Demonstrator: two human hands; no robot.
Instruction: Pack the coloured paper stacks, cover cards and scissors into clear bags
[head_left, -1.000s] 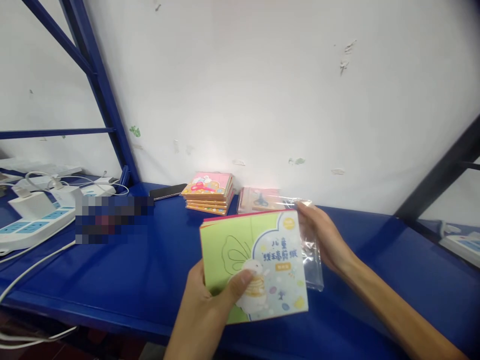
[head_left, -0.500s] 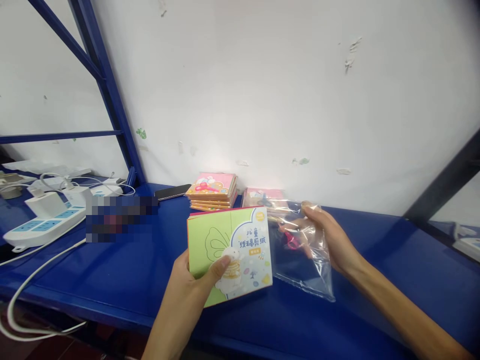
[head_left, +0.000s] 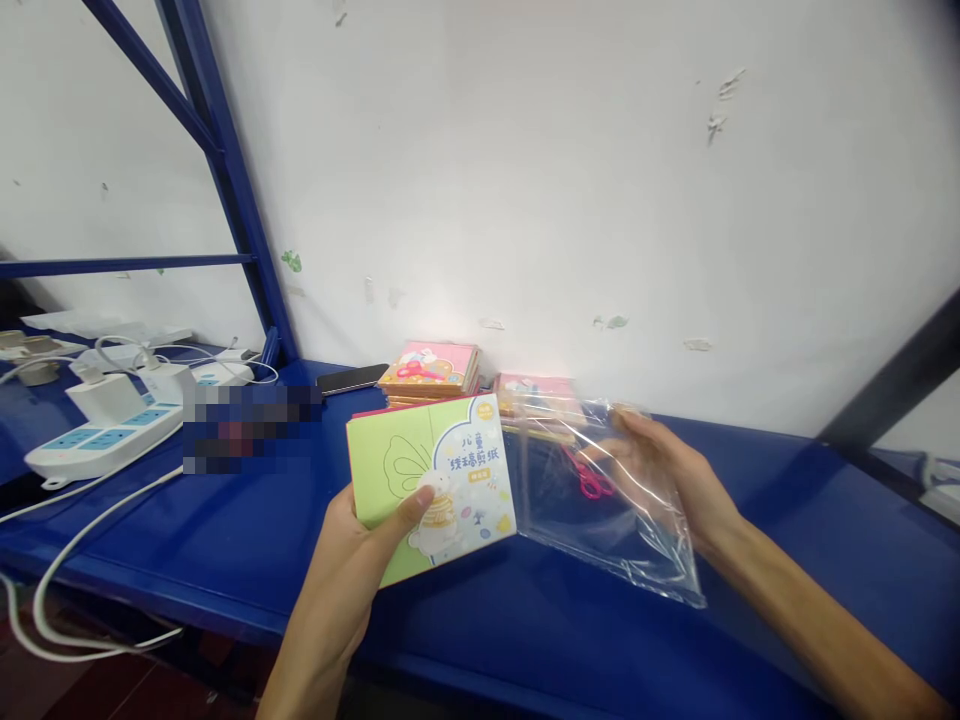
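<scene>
Over the table (head_left: 217, 540), the cards (head_left: 459, 482) are gripped unbagged by the left hand (head_left: 352, 555); the bag (head_left: 622, 550) is pinched by the right hand (head_left: 679, 480). Whether the scissors (head_left: 585, 474) are inside or behind it cannot be told.

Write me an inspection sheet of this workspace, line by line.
Surface: blue tabletop, set against the wall.
Things in hand: paper pack with a butterfly outline and a rabbit; clear bag; pink scissors show at the bag, whether inside or behind it cannot be told.
Clutter: two stacks of packs, left stack and right stack; dark phone; a pixelated patch hides what lies there.
Hands: left hand grips the pack; right hand holds the bag.
Cables: power strip with plugs in; white cable loops past the front edge.
Surroundings: scuffed white wall; blue frame.
</scene>
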